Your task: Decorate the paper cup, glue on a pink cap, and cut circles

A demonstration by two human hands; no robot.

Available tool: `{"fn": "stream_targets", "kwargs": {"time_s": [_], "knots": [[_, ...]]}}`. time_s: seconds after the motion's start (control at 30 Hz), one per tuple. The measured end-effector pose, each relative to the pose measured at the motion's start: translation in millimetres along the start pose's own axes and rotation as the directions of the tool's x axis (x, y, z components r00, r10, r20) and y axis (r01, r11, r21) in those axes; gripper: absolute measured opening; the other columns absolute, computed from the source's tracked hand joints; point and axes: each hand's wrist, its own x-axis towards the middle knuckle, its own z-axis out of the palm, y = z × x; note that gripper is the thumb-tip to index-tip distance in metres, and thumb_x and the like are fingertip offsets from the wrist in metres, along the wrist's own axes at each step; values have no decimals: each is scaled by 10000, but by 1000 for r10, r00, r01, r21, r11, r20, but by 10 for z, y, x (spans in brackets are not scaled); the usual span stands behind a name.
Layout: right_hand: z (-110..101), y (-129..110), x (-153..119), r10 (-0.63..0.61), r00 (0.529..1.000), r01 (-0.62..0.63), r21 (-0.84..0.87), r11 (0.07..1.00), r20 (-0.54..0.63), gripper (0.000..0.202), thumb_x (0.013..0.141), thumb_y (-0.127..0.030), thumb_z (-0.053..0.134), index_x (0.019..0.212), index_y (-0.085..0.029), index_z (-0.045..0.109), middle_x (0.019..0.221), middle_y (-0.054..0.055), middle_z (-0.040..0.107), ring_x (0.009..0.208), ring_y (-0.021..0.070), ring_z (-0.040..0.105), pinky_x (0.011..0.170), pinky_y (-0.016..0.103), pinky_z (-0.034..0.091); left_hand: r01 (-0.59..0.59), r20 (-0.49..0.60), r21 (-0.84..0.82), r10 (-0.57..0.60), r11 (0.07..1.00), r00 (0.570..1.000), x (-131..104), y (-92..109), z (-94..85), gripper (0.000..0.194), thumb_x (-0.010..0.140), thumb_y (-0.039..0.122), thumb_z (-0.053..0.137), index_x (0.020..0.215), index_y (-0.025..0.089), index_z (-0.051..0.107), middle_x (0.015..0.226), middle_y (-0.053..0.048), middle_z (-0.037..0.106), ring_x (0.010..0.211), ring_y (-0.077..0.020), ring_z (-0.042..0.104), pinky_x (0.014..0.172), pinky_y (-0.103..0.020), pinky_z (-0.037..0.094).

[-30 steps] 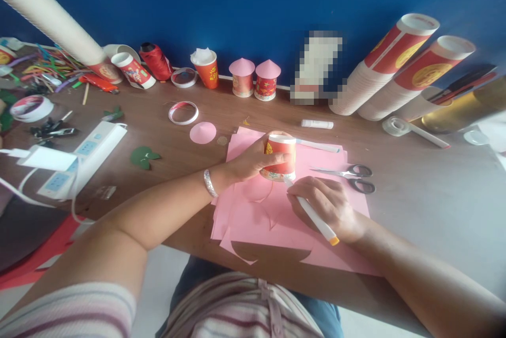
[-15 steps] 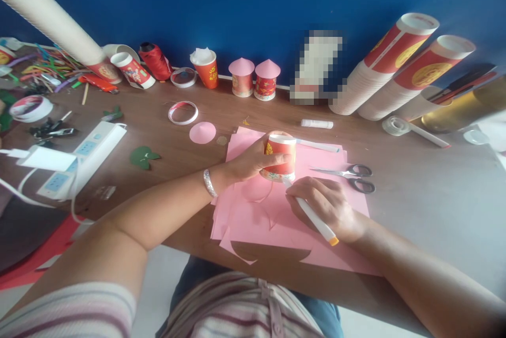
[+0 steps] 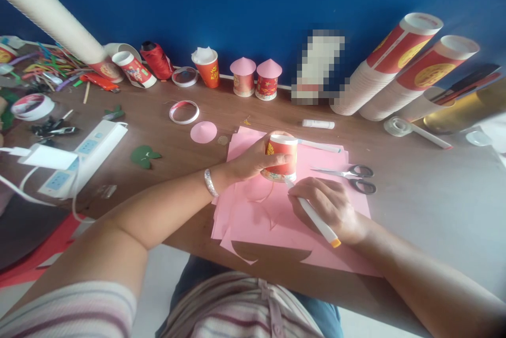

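Observation:
My left hand (image 3: 259, 160) is wrapped around a red and gold paper cup (image 3: 285, 149), thumb across its front. Coloured marks run along the cup's white lower band. In my right hand (image 3: 326, 203) is a white marker with an orange end (image 3: 319, 222), its tip at the lower edge of the cup. Both hands are above a stack of pink paper (image 3: 253, 227) with curved pieces cut out. Black-handled scissors (image 3: 358, 172) lie on the paper's right side. A pink paper cone (image 3: 203, 132) rests on the table to the left.
Two cups with pink cone tops (image 3: 255, 82) stand against the blue wall. Tall stacks of paper cups (image 3: 389, 71) lean at the right. A glue stick (image 3: 318, 124), tape rings (image 3: 184, 112) and a power strip (image 3: 83, 161) lie on the brown table (image 3: 158, 111).
Almost nothing differs. The whole view has shifted very slightly; the cup stays in my left hand and the marker stays at its lower edge.

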Motion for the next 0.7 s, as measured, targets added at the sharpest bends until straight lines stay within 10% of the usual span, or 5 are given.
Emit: {"fn": "stream_targets", "kwargs": {"time_s": [0.7], "knots": [[-4,-4,-18,-12,1000,12,0,1000,13,191,911,-27,624,1014,-176,566,768,5,658,593,116,612,517,247,490,-14,25,0,14,1000,1000,7,10,13,484,769,403,860,1107,194,583,966,-30,620,846,-143,595,774,-288,499]]}}
